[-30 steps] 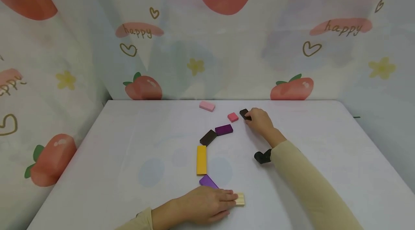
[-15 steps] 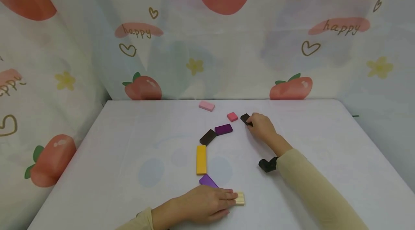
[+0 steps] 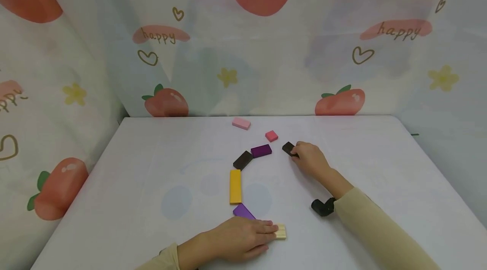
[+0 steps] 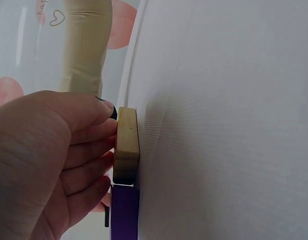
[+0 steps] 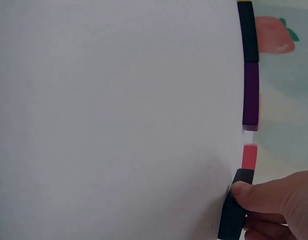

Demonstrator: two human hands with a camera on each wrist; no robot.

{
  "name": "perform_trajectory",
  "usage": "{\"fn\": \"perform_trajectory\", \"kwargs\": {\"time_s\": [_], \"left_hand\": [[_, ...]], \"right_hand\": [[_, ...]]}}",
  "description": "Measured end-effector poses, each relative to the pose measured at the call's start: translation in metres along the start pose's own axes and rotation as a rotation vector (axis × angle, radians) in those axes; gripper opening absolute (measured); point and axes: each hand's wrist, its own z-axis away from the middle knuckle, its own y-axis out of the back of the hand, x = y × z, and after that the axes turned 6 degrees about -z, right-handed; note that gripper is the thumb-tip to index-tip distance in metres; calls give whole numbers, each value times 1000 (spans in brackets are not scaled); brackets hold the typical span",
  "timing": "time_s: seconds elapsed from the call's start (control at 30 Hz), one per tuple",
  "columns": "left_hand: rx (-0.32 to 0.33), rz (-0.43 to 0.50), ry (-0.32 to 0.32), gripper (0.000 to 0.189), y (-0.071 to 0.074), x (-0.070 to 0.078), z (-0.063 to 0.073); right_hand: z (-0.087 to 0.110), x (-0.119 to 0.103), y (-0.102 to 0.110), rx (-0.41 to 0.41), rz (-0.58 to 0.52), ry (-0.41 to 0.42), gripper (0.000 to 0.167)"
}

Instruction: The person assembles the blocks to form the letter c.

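My right hand (image 3: 311,159) pinches a black wooden block (image 5: 235,209) between thumb and fingers, low over the table or on it. Left of that block lies a small red-pink block (image 3: 272,136). With fingers nearly straight, my left hand (image 3: 239,238) rests on a natural wood block (image 4: 126,142), whose right end shows past the fingertips. A violet block (image 4: 124,212) adjoins it, partly under the left hand in the head view. From there a curved row runs on through a yellow block (image 3: 235,186), a dark brown block (image 3: 242,160) and a dark purple block (image 3: 261,151).
A light pink block (image 3: 241,124) lies apart near the back edge of the white table (image 3: 152,177). A patterned cloth (image 3: 258,50) hangs behind it. Beside the right sleeve, a black wrist-worn device (image 3: 322,207) sticks out.
My right hand has drawn the black block toward the front of the table, farther from the small red-pink block. My left hand stays where it was on the wood block.
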Motion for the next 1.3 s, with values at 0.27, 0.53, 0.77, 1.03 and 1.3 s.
{"fn": "perform_trajectory", "kwargs": {"time_s": [0.27,0.53,0.77,1.03,1.3], "left_hand": [[-29,16,7,35,3,0,0],[-9,68,39,35,2,0,-1],[-1,60,44,35,0,-1,-1],[-2,59,46,35,1,0,-1],[-4,68,52,35,2,2,-2]], "right_hand": [[15,-2,0,37,-6,72,13],[30,-7,3,52,-2,120,16],[39,-10,3,38,31,150,16],[55,-18,4,57,16,191,14],[74,-26,5,84,18,248,13]]}}
